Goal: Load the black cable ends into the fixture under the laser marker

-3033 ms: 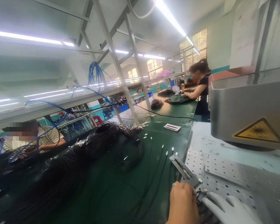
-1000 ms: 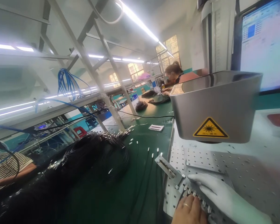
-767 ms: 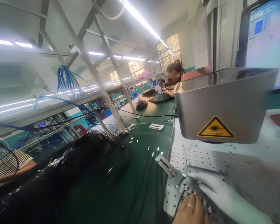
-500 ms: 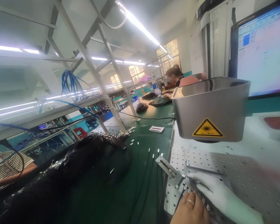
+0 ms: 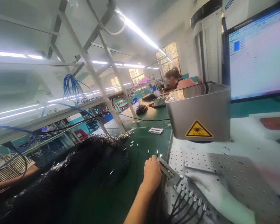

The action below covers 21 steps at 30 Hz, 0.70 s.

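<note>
Plugs in a row (image 5: 195, 197), just beside the gloved right hand's (image 5: 207, 185) fingers.
A tug on the black cables (image 5: 175, 214) trailing from it could pull a plug crooked, most likely if the left forearm caught them. Counted: about 6 plugs in the row; 3 loose plug tips (image 5: 157, 151) just beyond the left hand's (image 5: 152, 171) fingers; 1 metal bar (image 5: 170, 171) beside them. The left fingers are curled, the right extended; whether either pinches anything cannot be told.

Looking like a factory workshop: showing black cable coils (image 5: 84, 152) heaped at lower left, plug-ended cables (image 5: 195, 197) in a row at lower right, a laser-warning triangle (image 5: 199, 130) on metal housing (image 5: 210, 105) right of centre, tube lights (image 5: 140, 31) overhead.
</note>
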Available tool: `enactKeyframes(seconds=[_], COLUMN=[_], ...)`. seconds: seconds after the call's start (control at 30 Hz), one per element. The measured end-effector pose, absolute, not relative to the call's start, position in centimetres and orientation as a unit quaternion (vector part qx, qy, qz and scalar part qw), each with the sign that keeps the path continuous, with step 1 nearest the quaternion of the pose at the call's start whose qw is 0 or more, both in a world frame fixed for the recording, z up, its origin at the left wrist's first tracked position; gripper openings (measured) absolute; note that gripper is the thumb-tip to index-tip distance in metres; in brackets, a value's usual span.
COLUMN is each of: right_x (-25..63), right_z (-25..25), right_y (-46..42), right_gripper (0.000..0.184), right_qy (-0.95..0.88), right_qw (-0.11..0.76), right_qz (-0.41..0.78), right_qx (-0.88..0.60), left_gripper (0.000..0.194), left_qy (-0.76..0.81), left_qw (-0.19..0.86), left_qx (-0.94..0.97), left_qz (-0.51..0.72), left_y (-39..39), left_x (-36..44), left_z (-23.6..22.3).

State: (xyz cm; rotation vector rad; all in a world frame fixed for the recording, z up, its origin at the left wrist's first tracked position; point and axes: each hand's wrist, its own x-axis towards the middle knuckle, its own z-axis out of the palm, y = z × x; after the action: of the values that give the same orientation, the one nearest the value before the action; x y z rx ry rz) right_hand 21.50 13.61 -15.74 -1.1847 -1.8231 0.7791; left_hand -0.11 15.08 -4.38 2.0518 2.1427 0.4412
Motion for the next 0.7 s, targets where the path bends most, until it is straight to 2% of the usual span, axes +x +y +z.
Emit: enactKeyframes(seconds=[0.1,0.33,0.47,0.53,0.6,0.7], right_x=[21.4,21.6,22.1,22.5,23.0,23.8], right_z=[-15.7,-16.0,-17.1,-17.5,-17.4,-16.7], right_y=[13.6,14.1,15.5,16.3,16.7,15.6], right_gripper=[0.045,0.046,0.048,0.050,0.052,0.050], right_qy=[-0.715,-0.707,-0.705,-0.699,-0.690,-0.678], right_qw=[0.406,0.406,0.401,0.404,0.408,0.411], right_qz=[0.312,0.332,0.359,0.366,0.364,0.345], right_qx=[-0.475,-0.474,-0.463,-0.463,-0.475,-0.501], left_gripper=[0.029,0.027,0.022,0.033,0.038,0.033], left_qy=[0.713,0.666,0.602,0.592,0.613,0.639], left_qw=[0.095,0.100,0.167,0.197,0.193,0.131], left_qx=[0.671,0.694,0.747,0.755,0.745,0.742], left_qz=[0.180,0.255,0.224,0.202,0.179,0.151], left_y=[15.5,12.1,9.0,7.8,6.8,5.6], left_x=[-0.2,2.6,4.8,5.2,4.9,3.0], left_z=[-4.0,-1.4,-0.8,-0.5,-0.5,-2.1])
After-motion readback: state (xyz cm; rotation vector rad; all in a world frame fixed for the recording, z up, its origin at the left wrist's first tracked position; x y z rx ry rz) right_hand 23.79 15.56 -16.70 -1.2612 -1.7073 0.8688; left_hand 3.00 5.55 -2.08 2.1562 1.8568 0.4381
